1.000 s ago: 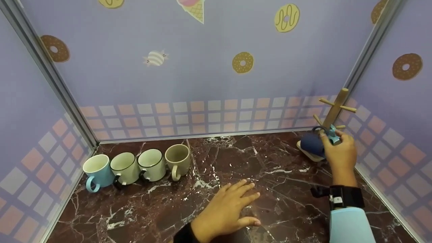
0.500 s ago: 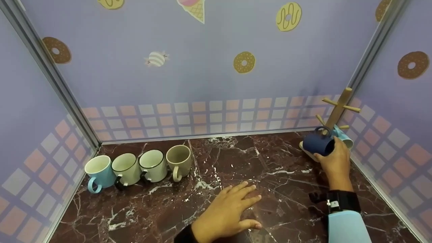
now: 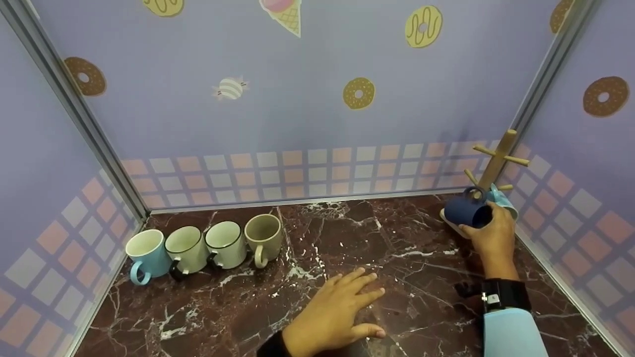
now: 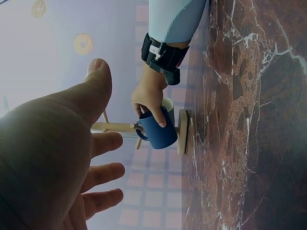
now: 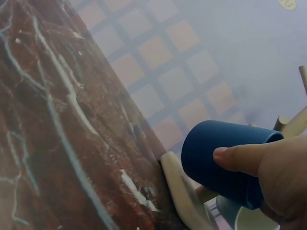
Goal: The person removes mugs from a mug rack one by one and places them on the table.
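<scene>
**Dark blue mug held at the wooden mug tree**

The right hand (image 3: 491,238) grasps a dark blue ceramic mug (image 3: 465,212), thumb laid along its side and fingers curled round the far side. The mug lies tilted on its side, mouth toward the hand, its handle up against a lower peg of the light wooden mug tree (image 3: 491,163), which stands on a round base in the far right corner of the dark red marble-patterned tabletop (image 3: 347,238). Whether the handle is fully hooked over the peg cannot be told. Just behind the dark blue mug, a light blue mug (image 3: 503,201) sits at the tree's foot, partly hidden by the hand; its inside looks pale, and any contents cannot be seen.

The left hand (image 3: 332,312) rests flat on the tabletop near the front edge, fingers straight and spread, holding nothing.

Along the far left stand four upright mugs in a row, touching: a light blue mug with white interior (image 3: 146,255), a pale green mug with dark handle (image 3: 186,250), another pale green mug (image 3: 225,244) and a beige mug (image 3: 263,237). All four look empty.
</scene>
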{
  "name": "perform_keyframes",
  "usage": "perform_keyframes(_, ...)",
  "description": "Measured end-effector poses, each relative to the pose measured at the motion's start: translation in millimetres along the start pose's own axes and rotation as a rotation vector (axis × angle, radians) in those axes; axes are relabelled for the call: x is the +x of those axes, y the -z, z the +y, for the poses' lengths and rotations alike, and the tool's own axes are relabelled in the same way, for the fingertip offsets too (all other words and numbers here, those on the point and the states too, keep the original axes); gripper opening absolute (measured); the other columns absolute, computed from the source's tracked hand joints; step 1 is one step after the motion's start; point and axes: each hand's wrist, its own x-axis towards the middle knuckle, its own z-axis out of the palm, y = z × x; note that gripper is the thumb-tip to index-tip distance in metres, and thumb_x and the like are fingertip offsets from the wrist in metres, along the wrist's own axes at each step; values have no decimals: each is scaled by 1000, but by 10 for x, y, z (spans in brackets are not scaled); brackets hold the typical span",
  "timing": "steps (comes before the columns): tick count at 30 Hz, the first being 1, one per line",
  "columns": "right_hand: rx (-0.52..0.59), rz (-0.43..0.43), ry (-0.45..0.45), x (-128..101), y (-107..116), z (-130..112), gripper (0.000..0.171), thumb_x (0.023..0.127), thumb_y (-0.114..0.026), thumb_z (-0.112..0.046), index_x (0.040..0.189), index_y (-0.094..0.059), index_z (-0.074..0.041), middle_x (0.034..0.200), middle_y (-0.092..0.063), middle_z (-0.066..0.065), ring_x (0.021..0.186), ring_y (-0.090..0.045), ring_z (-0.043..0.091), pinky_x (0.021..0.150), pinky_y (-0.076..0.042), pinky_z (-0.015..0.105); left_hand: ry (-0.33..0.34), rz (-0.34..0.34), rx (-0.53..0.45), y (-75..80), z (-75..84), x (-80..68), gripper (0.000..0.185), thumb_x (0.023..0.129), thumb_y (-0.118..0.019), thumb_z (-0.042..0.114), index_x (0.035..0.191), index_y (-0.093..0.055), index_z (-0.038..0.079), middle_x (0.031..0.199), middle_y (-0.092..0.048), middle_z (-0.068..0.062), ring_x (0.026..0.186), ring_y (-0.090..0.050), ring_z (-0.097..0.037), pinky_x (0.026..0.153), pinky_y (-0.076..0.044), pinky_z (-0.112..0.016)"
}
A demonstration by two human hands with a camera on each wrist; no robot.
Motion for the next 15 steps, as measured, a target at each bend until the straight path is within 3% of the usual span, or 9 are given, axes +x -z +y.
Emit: perform_keyframes(15, -60, -153, 40, 4, 372, -250, 105, 85, -101, -25, 167, -43, 8, 167, -44, 43, 152, -44, 64, 126, -39, 79, 10, 7, 13, 46, -5, -4, 82, 102, -58, 82, 170, -50, 38, 185, -37, 7, 174, -34, -23, 140, -37, -56)
